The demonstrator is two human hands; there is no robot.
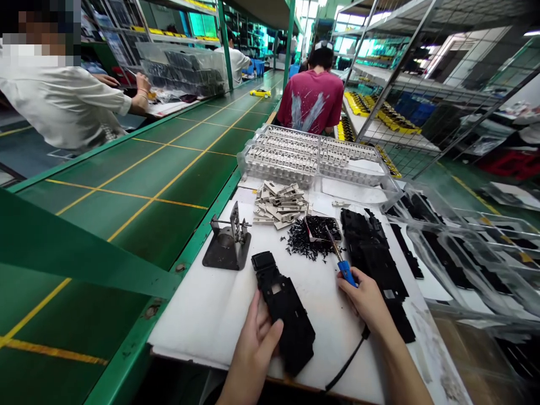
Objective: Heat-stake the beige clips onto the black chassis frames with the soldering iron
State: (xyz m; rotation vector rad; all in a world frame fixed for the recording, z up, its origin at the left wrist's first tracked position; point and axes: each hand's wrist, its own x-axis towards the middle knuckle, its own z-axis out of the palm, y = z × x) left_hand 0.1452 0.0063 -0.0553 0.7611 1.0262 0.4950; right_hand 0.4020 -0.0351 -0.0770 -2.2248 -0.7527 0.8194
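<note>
My left hand (pixel 258 343) grips a long black plastic part (pixel 291 320) by its left side, thumb on top, over the white work surface (pixel 189 315). The part has a small square opening near its upper end. In my right hand (pixel 365 295) is a blue-handled tool (pixel 346 273) with a thin metal shaft and a black cord. Its tip points into a small tray (pixel 313 232) of dark screws, and more loose screws (pixel 299 242) lie heaped beside it. Further right rest several black plastic parts (pixel 371 247).
A metal stand (pixel 226 247) is at the left, with a pile of pale parts (pixel 280 203) behind it. Clear trays (pixel 282 157) stand at the back. A green conveyor (pixel 169 169) runs along the left; people sit beyond.
</note>
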